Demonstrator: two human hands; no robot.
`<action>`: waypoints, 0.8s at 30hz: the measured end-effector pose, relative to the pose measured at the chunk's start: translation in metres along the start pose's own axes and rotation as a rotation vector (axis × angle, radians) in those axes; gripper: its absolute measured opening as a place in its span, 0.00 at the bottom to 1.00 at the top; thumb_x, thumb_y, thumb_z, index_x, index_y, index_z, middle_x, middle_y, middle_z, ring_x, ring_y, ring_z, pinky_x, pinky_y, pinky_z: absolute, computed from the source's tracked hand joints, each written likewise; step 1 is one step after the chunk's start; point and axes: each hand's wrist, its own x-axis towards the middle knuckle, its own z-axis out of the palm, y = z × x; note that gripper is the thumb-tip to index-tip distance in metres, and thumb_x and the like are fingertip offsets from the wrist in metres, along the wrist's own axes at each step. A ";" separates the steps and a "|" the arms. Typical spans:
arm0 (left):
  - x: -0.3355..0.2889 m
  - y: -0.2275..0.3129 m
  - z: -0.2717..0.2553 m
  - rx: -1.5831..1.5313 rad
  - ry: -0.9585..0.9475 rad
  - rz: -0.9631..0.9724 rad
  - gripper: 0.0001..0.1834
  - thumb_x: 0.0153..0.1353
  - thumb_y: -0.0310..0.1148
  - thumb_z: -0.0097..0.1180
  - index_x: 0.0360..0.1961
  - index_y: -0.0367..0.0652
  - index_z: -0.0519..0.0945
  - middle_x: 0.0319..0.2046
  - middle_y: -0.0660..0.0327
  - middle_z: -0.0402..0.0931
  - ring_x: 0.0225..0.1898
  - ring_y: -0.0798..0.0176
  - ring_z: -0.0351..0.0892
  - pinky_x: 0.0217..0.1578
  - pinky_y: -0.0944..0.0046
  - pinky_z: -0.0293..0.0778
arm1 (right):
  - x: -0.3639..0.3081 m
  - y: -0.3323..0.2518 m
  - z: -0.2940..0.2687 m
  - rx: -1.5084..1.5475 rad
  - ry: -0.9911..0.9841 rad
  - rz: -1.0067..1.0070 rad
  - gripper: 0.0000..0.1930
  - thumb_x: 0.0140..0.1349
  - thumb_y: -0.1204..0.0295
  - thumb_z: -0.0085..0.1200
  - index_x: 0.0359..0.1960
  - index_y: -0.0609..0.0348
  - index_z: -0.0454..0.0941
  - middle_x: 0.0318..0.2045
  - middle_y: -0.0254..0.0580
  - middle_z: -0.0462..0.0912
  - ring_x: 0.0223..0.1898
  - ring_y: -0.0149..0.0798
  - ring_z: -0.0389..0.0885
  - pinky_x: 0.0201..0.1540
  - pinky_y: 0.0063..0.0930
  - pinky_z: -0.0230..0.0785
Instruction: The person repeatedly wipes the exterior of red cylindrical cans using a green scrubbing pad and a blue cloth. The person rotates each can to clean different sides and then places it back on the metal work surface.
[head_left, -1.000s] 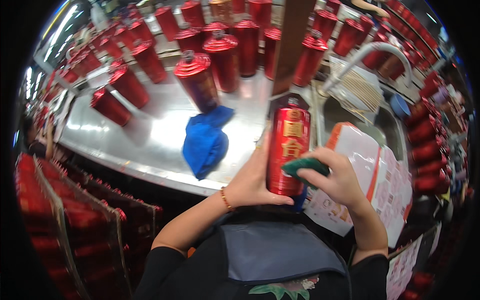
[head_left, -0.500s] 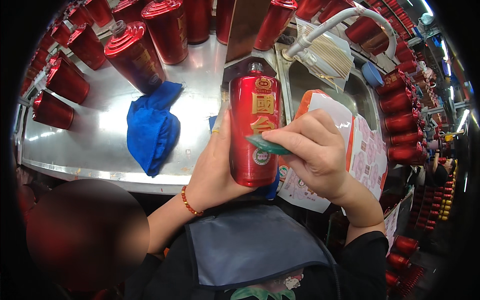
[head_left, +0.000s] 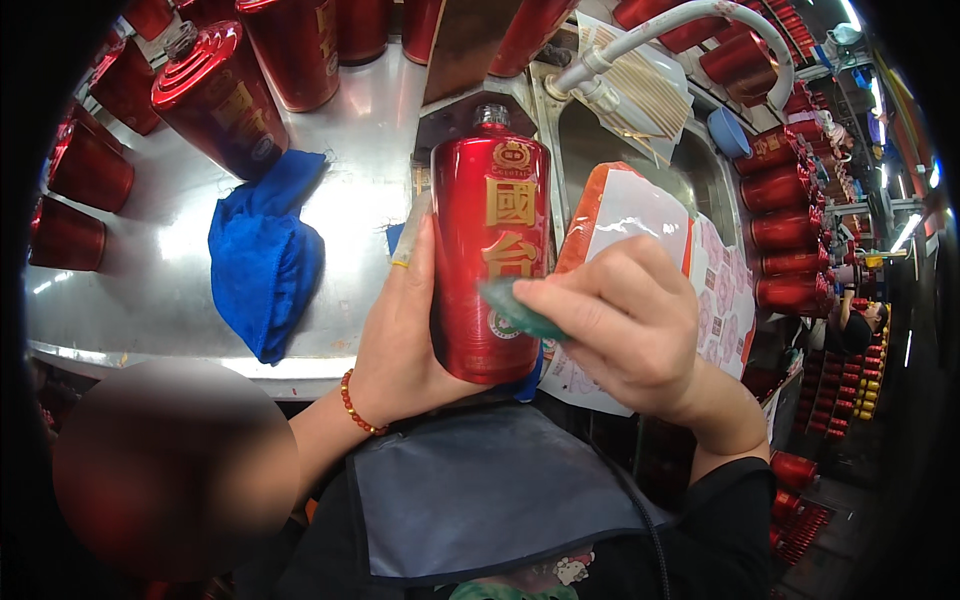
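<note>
My left hand (head_left: 400, 310) is wrapped round the left side and base of a glossy red bottle (head_left: 460, 270), keeping it upright with its front toward me. Gold raised characters run down the bottle's front, and a small round label sits low on it. Between thumb and fingers of my right hand (head_left: 625, 320) is a flat green scraper (head_left: 525, 312), slightly smeared by motion. Its tip lies over the label and the lower characters, partly covering both. Whether the scraper presses on the surface I cannot tell.
A blue cloth (head_left: 265, 260) lies on the steel table (head_left: 150, 320), before several red bottles (head_left: 225, 100). Beyond my right hand are sticker sheets (head_left: 725, 290), a sink with a white curved faucet (head_left: 690, 20), and a blue bowl (head_left: 728, 132). More bottles line the right.
The whole view has shifted, so bottle and table appear further left. The green scraper has tilted more steeply downward to the right, over the label. Both hands keep their holds.
</note>
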 end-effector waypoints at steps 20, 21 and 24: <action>0.001 -0.005 0.001 0.036 0.022 0.022 0.72 0.41 0.45 0.81 0.75 0.24 0.42 0.56 0.41 0.73 0.45 0.44 0.78 0.48 0.52 0.75 | 0.033 0.039 -0.008 -0.187 0.063 -0.004 0.24 0.39 0.79 0.70 0.44 0.53 0.88 0.28 0.34 0.73 0.31 0.40 0.69 0.32 0.31 0.62; 0.000 -0.005 0.001 0.038 0.024 0.020 0.72 0.41 0.45 0.81 0.75 0.23 0.42 0.56 0.41 0.73 0.46 0.45 0.78 0.48 0.53 0.75 | 0.033 0.034 -0.006 -0.144 0.046 -0.026 0.21 0.41 0.78 0.69 0.42 0.53 0.88 0.26 0.34 0.72 0.30 0.40 0.69 0.30 0.31 0.62; -0.001 -0.004 0.001 0.038 0.000 -0.011 0.72 0.41 0.45 0.81 0.75 0.23 0.43 0.58 0.41 0.72 0.46 0.45 0.77 0.48 0.53 0.74 | 0.039 0.028 -0.005 -0.025 -0.001 -0.035 0.14 0.46 0.75 0.69 0.37 0.53 0.87 0.24 0.34 0.71 0.27 0.40 0.68 0.29 0.31 0.61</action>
